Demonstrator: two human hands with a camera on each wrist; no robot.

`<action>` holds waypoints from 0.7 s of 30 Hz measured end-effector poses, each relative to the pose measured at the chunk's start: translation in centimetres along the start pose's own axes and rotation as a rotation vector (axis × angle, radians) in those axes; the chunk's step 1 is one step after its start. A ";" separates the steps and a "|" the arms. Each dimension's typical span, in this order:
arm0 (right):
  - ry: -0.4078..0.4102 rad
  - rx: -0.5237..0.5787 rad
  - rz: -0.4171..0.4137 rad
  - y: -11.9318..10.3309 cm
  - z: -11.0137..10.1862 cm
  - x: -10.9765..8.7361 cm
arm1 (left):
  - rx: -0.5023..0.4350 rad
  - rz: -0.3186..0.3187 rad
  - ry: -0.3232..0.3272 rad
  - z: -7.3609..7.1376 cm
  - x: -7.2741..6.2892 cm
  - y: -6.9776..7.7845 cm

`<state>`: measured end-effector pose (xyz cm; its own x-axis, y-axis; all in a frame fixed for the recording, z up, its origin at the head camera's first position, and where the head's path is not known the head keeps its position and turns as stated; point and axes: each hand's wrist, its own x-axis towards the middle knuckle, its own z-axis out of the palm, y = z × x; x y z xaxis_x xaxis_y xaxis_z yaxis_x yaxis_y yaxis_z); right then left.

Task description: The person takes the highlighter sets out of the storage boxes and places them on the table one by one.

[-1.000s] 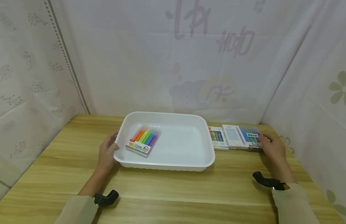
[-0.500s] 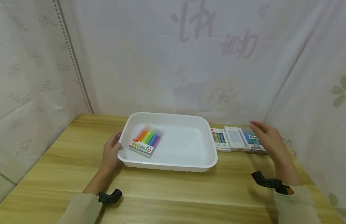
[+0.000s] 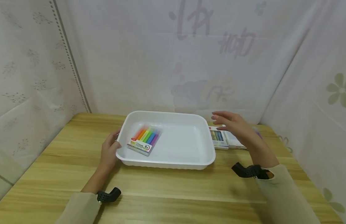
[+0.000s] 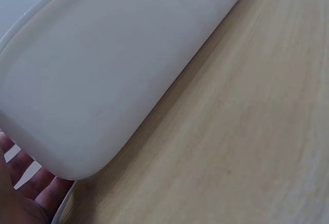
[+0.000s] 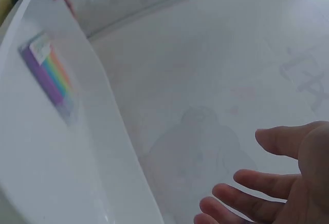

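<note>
A shallow white plastic tray (image 3: 179, 144) lies on the table, and a clear pack of rainbow highlighters (image 3: 145, 140) rests inside it on the left. My left hand (image 3: 109, 151) holds the tray's left rim, thumb over the edge; in the left wrist view its fingers (image 4: 38, 183) curl around the outside corner. My right hand (image 3: 235, 126) hovers with loosely spread fingers over the boxes just right of the tray. Nothing is between its fingertips (image 5: 223, 190) in the right wrist view. Below it are a box of coloured sticks (image 3: 218, 138) and a white box (image 3: 233, 141), partly covered by the hand.
Behind the right wrist, a purple corner of another pack (image 3: 257, 132) shows; the rest is hidden. The wooden table (image 3: 173, 193) ends at a pale printed curtain (image 3: 133, 68) at the back and sides.
My right hand has let go of the blue-and-purple pack at the far right, lifted, and moved left over the boxes towards the tray. The left hand stays on the rim.
</note>
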<state>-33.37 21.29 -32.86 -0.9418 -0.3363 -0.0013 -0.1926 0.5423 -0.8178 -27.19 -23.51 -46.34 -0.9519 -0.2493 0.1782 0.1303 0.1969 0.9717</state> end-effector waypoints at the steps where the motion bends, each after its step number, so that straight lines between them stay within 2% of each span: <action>1: -0.020 0.019 -0.014 -0.4 0.2 0.3 | 0.002 -0.002 -0.003 0.0 0.0 0.0; 7: -0.089 0.071 -0.028 -2.4 1.4 1.6 | -0.008 -0.002 -0.002 -0.1 0.1 0.0; 11: -0.151 0.124 0.000 -3.0 2.6 3.1 | -0.006 0.001 -0.002 -0.3 0.1 0.0; 17: -0.251 0.263 0.054 -4.1 4.7 5.1 | 0.001 -0.006 0.003 -0.1 0.1 -0.1; 21: -0.257 0.253 0.104 -4.6 6.1 6.3 | -0.015 -0.005 0.000 0.0 0.1 -0.1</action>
<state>-36.77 11.96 -32.58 -0.8466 -0.4892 -0.2096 0.0048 0.3868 -0.9221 -27.33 -23.55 -46.46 -0.9525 -0.2505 0.1730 0.1293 0.1816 0.9748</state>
